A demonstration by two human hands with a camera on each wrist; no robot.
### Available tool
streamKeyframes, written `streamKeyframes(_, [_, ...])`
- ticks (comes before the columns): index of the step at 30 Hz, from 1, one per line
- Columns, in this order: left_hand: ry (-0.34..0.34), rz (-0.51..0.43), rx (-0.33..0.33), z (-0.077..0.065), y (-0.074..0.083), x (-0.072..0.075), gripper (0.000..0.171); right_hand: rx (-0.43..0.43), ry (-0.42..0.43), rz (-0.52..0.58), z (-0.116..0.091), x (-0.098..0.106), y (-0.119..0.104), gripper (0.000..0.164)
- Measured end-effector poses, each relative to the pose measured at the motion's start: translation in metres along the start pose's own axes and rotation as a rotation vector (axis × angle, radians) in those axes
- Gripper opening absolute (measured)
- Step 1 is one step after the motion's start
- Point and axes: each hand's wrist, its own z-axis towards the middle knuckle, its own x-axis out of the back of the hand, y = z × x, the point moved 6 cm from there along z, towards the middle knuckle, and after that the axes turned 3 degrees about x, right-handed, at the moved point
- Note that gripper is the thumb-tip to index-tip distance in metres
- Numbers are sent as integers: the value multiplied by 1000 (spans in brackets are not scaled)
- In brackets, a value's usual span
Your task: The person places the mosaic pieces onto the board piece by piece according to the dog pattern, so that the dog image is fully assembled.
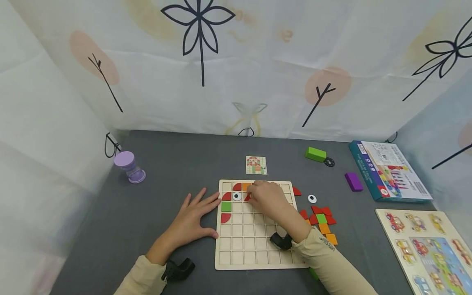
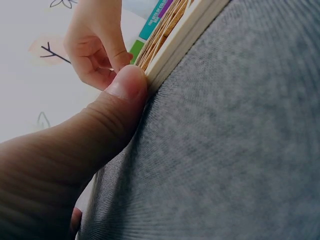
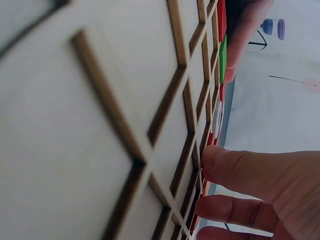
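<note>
A light wooden grid board (image 1: 236, 246) lies on the grey table. My left hand (image 1: 191, 223) rests at its left edge, fingers spread, thumb tip (image 2: 131, 82) against the side. Over the upper rows, my right hand (image 1: 269, 198) pinches a red quarter-circle tile (image 1: 247, 198) low at the grid; its fingers partly cover that tile. Left of it sits a white round eye piece (image 1: 237, 196). Also in cells are an orange tile (image 1: 245, 187), a green square tile (image 1: 226, 206) and several more red quarter-circles, one at the lower left (image 1: 225, 218).
Beyond the board lies a pattern card (image 1: 256, 165). Right of it are loose red, green and orange tiles (image 1: 323, 228), another eye piece (image 1: 312, 199), green (image 1: 315, 154) and purple (image 1: 354, 182) blocks, a box (image 1: 402, 174) and a picture puzzle (image 1: 387, 223). A purple hourglass (image 1: 127, 164) stands left.
</note>
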Motion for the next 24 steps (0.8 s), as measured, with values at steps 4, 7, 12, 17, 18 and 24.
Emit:
streamKeyframes(4, [10, -3, 0, -1, -1, 0, 97, -5, 6, 29, -3, 1, 2, 12])
streamKeyframes(7, [14, -11, -5, -1, 0, 0, 97, -46, 9, 56, -11, 5, 10, 19])
streamKeyframes(12, [12, -12, -12, -1, 0, 0, 97, -167, 12, 92, -39, 18, 41, 27])
streamKeyframes(17, [11, -12, -9, -1, 1, 0, 97, -317, -4, 80, -75, 21, 89, 35])
streamKeyframes(18, [9, -11, -9, -1, 1, 0, 97, -344, -20, 70, -82, 21, 98, 36])
streamKeyframes(24, [6, -7, -4, 0, 1, -1, 97, -444, -93, 36, -102, 14, 128, 28])
